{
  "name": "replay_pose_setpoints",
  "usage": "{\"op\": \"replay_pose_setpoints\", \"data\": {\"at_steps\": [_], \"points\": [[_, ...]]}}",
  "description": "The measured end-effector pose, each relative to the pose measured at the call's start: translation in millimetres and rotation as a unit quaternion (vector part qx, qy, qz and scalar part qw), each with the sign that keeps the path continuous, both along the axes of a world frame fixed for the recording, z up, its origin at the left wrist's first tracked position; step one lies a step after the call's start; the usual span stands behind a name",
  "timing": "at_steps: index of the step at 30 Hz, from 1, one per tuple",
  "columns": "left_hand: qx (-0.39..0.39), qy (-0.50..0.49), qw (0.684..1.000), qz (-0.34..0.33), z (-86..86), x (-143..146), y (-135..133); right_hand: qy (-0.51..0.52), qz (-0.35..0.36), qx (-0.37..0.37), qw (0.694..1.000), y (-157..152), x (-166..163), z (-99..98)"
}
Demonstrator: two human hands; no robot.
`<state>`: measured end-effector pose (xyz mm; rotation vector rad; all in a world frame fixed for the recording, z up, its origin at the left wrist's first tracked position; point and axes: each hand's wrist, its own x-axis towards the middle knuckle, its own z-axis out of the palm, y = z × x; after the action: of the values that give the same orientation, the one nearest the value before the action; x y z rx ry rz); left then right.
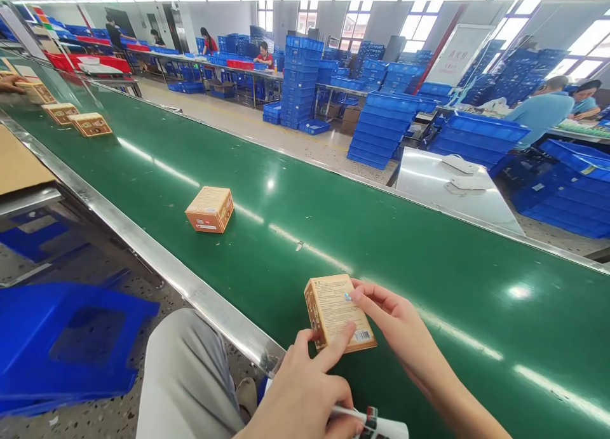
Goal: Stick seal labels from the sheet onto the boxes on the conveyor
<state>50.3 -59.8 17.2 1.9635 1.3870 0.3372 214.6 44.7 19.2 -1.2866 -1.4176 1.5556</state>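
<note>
A small tan and brown cardboard box (333, 309) lies tilted toward me on the green conveyor belt, its printed face and barcode up. My right hand (403, 321) grips its upper right edge, thumb on a small blue sticker (347, 297) on that face. My left hand (307, 385) steadies the box, index finger on the printed face and thumb at the left side. Curled under its lower fingers is a white sticker sheet (393, 427) with dark labels, partly hidden. Another such box (210, 209) sits farther up the belt.
The green belt (405, 248) runs diagonally between metal rails. More boxes (90, 124) and another person's hand (12, 83) are at far left. A blue crate (61, 344) stands low at left. Beyond the belt are a metal plate (448, 191), stacked blue crates (381, 128) and seated people.
</note>
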Motion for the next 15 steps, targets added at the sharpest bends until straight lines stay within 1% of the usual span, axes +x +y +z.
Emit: {"op": "replay_pose_setpoints", "data": {"at_steps": [3, 5, 7, 10, 12, 15], "points": [[-0.006, 0.005, 1.0, -0.016, -0.2, 6.1, 0.0, 0.0, -0.007, 0.005, 1.0, -2.8, 4.7, -0.3], [0.004, 0.006, 1.0, -0.023, -0.6, 10.0, -0.5, -0.008, -0.008, 0.013, 1.0, -5.0, 8.6, -2.0], [0.022, 0.004, 0.999, -0.024, -2.4, 13.9, -1.2, -0.036, -0.011, 0.04, 0.998, -8.3, 12.6, -4.3], [0.032, 0.01, 0.999, -0.04, -6.5, 20.2, -1.5, -0.113, -0.022, 0.102, 0.988, -14.4, 17.7, -7.2], [0.031, 0.022, 0.997, -0.061, -9.6, 24.8, -0.7, -0.152, -0.047, 0.128, 0.979, -17.6, 20.2, -8.2], [0.047, 0.015, 0.996, -0.071, -13.9, 31.1, 1.2, -0.152, -0.091, 0.126, 0.976, -18.0, 24.3, -8.5]]}}
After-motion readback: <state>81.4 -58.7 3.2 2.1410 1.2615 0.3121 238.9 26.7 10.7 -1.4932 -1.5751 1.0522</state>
